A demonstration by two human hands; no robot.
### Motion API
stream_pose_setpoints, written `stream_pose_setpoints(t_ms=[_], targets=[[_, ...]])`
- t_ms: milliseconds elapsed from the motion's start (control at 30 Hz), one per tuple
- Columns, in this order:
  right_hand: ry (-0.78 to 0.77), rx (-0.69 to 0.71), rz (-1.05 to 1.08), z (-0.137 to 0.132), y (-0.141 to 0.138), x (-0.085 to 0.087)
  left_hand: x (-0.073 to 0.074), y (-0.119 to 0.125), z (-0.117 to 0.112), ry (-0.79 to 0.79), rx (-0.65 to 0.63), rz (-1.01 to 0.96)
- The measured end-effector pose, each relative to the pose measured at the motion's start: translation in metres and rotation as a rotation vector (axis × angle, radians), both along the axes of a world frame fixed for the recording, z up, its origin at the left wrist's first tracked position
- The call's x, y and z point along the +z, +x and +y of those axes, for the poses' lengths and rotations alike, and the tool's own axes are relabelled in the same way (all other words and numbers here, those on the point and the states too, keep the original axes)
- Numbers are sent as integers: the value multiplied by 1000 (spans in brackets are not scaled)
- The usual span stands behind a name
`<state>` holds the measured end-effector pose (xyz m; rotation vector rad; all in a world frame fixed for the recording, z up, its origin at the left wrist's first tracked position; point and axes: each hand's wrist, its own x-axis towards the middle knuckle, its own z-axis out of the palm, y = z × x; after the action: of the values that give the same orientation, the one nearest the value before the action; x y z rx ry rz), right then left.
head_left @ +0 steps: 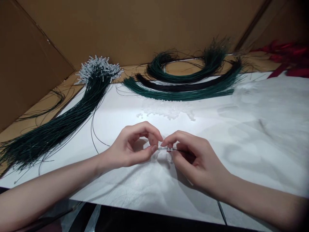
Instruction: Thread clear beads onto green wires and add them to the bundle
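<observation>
My left hand (132, 146) and my right hand (193, 161) meet over a white sheet (253, 135), both pinched on one thin dark green cord (163, 149). A small clear bead (169, 149) sits on the cord between my fingertips. The cord runs under my right hand and off the table's near edge. A loose heap of clear beads (169, 111) lies just beyond my hands.
A long bundle of green cords with white beaded tips (72, 116) lies at the left. Curved bundles of green and black cords (183, 87) lie at the back. Cardboard walls (135, 29) enclose the back and left. Red material (287, 56) sits at the far right.
</observation>
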<state>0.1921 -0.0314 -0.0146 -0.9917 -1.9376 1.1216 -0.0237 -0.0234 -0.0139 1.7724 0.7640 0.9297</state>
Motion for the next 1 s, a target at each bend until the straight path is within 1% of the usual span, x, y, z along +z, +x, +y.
stream_pose_setpoints(t_ms=[367, 533, 667, 767, 833, 867, 900, 1000], targets=[[-22, 6, 27, -1, -1, 1, 1, -1, -1, -8, 3, -2], [39, 29, -9, -2, -1, 1, 2, 0, 0, 2, -2, 16], [70, 11, -22, 0, -2, -1, 0, 0, -1, -3, -2, 23], [76, -6, -11, 1, -3, -3, 1, -1, 0, 33, -2, 46], [80, -18, -10, 1, -3, -3, 3, -5, 4, 101, 0, 89], [79, -26, -12, 1, -3, -3, 5, -8, 9, 152, 28, 121], [78, -35, -15, 1, -3, -3, 6, -12, 14, 211, 82, 159], [71, -58, -11, 1, -3, -2, 8, -27, 36, 403, 330, 335]])
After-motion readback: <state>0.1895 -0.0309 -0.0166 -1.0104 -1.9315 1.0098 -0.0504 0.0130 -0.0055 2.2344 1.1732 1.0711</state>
